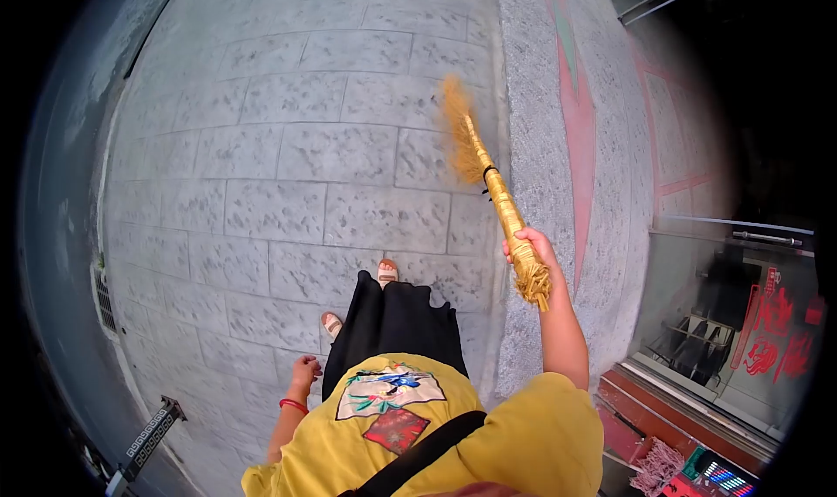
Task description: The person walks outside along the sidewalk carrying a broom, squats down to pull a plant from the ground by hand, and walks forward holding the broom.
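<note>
My right hand (540,249) is wrapped round the thick bound handle of a straw broom (506,205), near its butt end. The broom slants up and away to the left, and its orange-brown bristles look blurred over the paving. A dark tie circles it where the bristles begin. Low at my left side hangs my left hand (305,371), a red band on its wrist. Its fingers are loosely curled, and I see nothing in them.
Grey stone paving (384,218) stretches ahead, with a road (65,192) on the left. A rough kerb strip with a pink band (577,139) runs along the right. Glass doors (697,296) stand at right; a pink mop head (658,466) lies below them. A black post (153,436) is lower left.
</note>
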Demonstrator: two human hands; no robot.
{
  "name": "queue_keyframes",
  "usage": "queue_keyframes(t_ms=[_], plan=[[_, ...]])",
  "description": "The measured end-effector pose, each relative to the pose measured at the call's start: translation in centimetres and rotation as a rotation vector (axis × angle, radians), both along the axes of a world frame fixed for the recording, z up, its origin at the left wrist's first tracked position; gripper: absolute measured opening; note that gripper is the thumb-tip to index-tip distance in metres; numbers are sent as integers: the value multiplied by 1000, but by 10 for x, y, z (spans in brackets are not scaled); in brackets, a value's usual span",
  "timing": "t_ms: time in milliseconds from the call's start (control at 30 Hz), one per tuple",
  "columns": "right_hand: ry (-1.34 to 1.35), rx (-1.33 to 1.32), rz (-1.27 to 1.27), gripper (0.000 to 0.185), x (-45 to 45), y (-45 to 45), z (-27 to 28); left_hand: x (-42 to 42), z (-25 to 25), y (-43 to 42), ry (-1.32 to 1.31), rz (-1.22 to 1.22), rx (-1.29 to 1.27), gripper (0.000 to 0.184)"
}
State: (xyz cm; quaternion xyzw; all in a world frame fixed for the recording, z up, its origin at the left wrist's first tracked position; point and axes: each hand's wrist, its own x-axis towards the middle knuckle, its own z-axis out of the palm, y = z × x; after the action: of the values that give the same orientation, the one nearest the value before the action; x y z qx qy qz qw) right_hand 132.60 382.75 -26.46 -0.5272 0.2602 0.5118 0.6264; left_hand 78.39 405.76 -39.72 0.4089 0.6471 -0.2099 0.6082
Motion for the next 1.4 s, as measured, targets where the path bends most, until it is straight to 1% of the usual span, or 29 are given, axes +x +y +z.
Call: queue_keyframes(t_ms=[67, 133, 167, 233, 300, 367, 400, 433, 467, 533, 600, 667, 700, 733, 800, 833, 867, 900, 933, 967, 1000, 1067, 1133, 1167, 1200, 1267, 1300, 1333, 1400], plan=[[-77, -54, 173, 31, 27, 17, -51, -2, 2, 1, 55, 28, 11, 23], [-86, -136, 165, 24, 45, 49, -91, 8, 19, 2, 46, 45, 61, 24], [-84, -127, 183, 24, 47, 65, -107, 11, 23, 1, 34, 50, 65, 25], [-202, -175, 142, 20, 39, 101, -136, 14, 22, -6, 11, 98, 71, 24], [-219, -173, 174, 21, 12, 124, -160, 14, 25, -16, -7, 140, 69, 24], [-328, -198, 375, 29, -17, 133, -181, 18, 26, -29, -45, 204, 44, 22], [-363, -239, 422, 33, -32, 134, -184, 17, 22, -35, -47, 223, 42, 22], [-401, -277, 467, 38, -48, 133, -183, 14, 18, -43, -50, 229, 5, 22], [-406, -275, 482, 38, -58, 134, -181, 10, 13, -50, -54, 233, -33, 21], [-391, -286, 748, 46, -79, 137, -169, 0, 0, -61, -47, 258, -33, 20], [-308, -245, 894, 47, -104, 146, -140, -14, -12, -69, -78, 252, -11, 20], [-279, -140, 988, 49, -131, 152, -147, -15, -12, -71, -65, 283, -2, 21], [-157, -71, 968, 51, -143, 168, -112, -15, -9, -71, -44, 293, 6, 21], [-120, -6, 960, 50, -154, 173, -116, -12, -1, -70, -42, 320, 13, 21], [53, 180, 976, 43, -162, 186, -128, -5, 13, -65, 10, 313, 40, 21], [65, 189, 1007, 43, -166, 190, -125, -8, 14, -66, 8, 315, 56, 21], [165, 276, 915, 41, -167, 190, -119, -9, 15, -67, 25, 347, 60, 21], [272, 356, 817, 38, -169, 190, -111, -11, 17, -69, -28, 391, 76, 20], [247, 386, 841, 39, -171, 185, -103, -16, 18, -72, -79, 435, 95, 20], [174, 320, 836, 42, -177, 183, -76, -22, 18, -76, -59, 469, 103, 20], [114, 287, 889, 49, -180, 175, -71, -28, 16, -81, -61, 476, 94, 20], [34, 204, 873, 51, -186, 153, -73, -41, 8, -93, -61, 521, 87, 20], [6, 143, 820, 45, -191, 138, -70, -58, -1, -104, -67, 537, 25, 20], [-24, 96, 751, 33, -200, 137, -62, -66, -4, -109, -60, 496, 24, 19], [-23, 109, 779, 33, -203, 134, -68, -76, -8, -113, -59, 524, 38, 19], [233, 3, 757, 23, -214, 134, -87, -99, -15, -119, -45, 487, 26, 19], [132, -70, 821, 29, -237, 143, -81, -110, -13, -117, -63, 495, 31, 19], [131, -66, 841, 29, -262, 148, -90, -126, -17, -115, -63, 514, 36, 19], [294, -75, 837, 23, -317, 152, -112, -155, -19, -118, -112, 579, 56, 20]])
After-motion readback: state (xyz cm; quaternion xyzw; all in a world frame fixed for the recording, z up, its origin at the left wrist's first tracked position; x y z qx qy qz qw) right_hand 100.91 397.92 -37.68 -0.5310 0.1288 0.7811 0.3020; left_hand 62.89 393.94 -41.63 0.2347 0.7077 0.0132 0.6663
